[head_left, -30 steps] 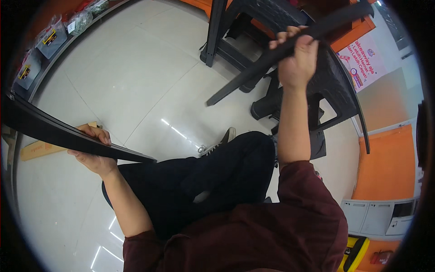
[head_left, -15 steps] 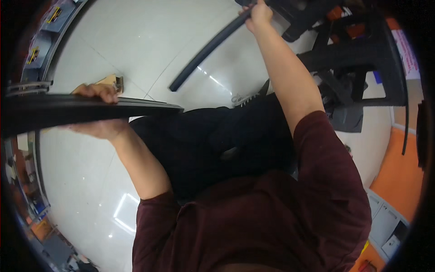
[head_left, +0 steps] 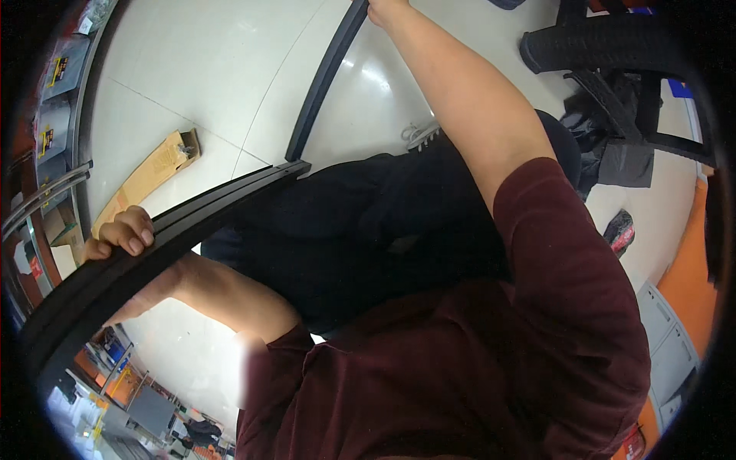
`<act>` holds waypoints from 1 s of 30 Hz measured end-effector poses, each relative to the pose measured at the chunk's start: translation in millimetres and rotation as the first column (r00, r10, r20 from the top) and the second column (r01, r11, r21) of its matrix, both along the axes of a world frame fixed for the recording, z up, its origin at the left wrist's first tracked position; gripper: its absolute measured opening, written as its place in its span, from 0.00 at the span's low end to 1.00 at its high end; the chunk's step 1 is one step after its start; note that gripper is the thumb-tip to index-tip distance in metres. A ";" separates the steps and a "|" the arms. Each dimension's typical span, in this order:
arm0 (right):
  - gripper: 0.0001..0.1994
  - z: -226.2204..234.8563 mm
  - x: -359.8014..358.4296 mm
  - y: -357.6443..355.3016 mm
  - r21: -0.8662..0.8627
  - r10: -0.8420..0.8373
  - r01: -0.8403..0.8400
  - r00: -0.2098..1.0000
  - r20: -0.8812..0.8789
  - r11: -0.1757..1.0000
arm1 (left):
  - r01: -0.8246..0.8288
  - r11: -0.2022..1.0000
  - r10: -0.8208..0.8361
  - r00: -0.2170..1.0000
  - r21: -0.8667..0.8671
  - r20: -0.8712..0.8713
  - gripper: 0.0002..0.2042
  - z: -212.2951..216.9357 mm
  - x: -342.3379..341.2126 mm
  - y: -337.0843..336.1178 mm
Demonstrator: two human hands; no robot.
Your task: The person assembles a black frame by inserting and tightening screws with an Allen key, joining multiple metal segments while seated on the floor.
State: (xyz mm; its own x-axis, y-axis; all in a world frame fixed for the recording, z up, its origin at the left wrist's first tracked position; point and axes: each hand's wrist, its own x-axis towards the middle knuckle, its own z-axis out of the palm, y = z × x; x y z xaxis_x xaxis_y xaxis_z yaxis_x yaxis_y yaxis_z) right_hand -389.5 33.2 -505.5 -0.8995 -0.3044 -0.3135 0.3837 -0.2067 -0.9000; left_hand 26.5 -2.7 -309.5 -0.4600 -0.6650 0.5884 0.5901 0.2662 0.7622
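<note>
My left hand (head_left: 130, 234) is wrapped round a long black grooved rail (head_left: 195, 215), its fingers over the upper edge and its palm underneath. The rail slants from the lower left up to my lap. At the top edge of the view my right hand (head_left: 386, 11), partly cut off, grips a slimmer black bar (head_left: 326, 80). This bar slopes down toward the rail, and its lower end meets the rail's near-lap end in the picture. Whether the two ends touch I cannot tell.
On the pale tiled floor lies an open cardboard box (head_left: 153, 172) beyond the rail. Shelving with grey bins (head_left: 57, 115) runs along the left. A black plastic stool or frame (head_left: 598, 50) stands at upper right, and grey lockers (head_left: 668, 330) at lower right.
The rail's left end has dropped and tilted down with my left hand. My right hand has moved up and left, bringing the bar steeper, its low end to the rail's end.
</note>
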 end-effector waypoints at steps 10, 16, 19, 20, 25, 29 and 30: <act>0.24 -14.2 -0.6 -11.6 -0.016 0.018 -0.016 0.998 0.066 1.000 | 0.042 0.998 -0.040 0.998 -0.053 0.044 0.38 3.5 1.5 4.8; 0.24 -13.0 -5.0 -16.9 -0.034 -0.008 0.010 0.999 0.042 0.999 | 0.049 0.998 -0.048 0.998 -0.044 0.039 0.38 5.0 -4.0 1.9; 0.23 -10.6 -1.6 -17.1 -0.034 0.006 -0.004 0.999 0.044 0.999 | 0.028 0.999 -0.026 0.999 -0.035 0.030 0.38 3.9 -3.3 3.4; 0.23 -9.3 -0.8 -15.9 -0.029 0.008 -0.006 0.999 0.054 1.000 | 0.028 0.999 -0.028 0.999 -0.029 0.031 0.38 4.4 -3.3 3.5; 0.24 -1.8 3.0 -7.1 -0.025 0.021 -0.019 0.998 0.055 0.999 | 0.009 1.000 -0.009 1.000 0.008 -0.003 0.37 5.4 -6.6 8.1; 0.25 5.9 10.7 -1.4 -0.060 -0.006 0.014 0.991 0.136 0.998 | -0.028 0.999 0.028 0.999 0.021 -0.020 0.34 1.3 -10.3 12.1; 0.23 13.9 19.5 1.3 -0.094 0.010 0.005 0.987 0.163 0.996 | -0.026 0.999 0.027 0.999 0.025 -0.026 0.34 3.5 -8.0 14.1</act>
State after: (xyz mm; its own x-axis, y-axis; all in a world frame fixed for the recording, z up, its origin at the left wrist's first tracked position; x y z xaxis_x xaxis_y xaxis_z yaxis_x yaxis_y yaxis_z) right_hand -370.0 34.4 -491.6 -0.8380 -0.3414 -0.4256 0.5240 -0.2862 -0.8022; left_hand 18.5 11.4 -306.0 -0.4266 -0.6915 0.5830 0.6028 0.2632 0.7532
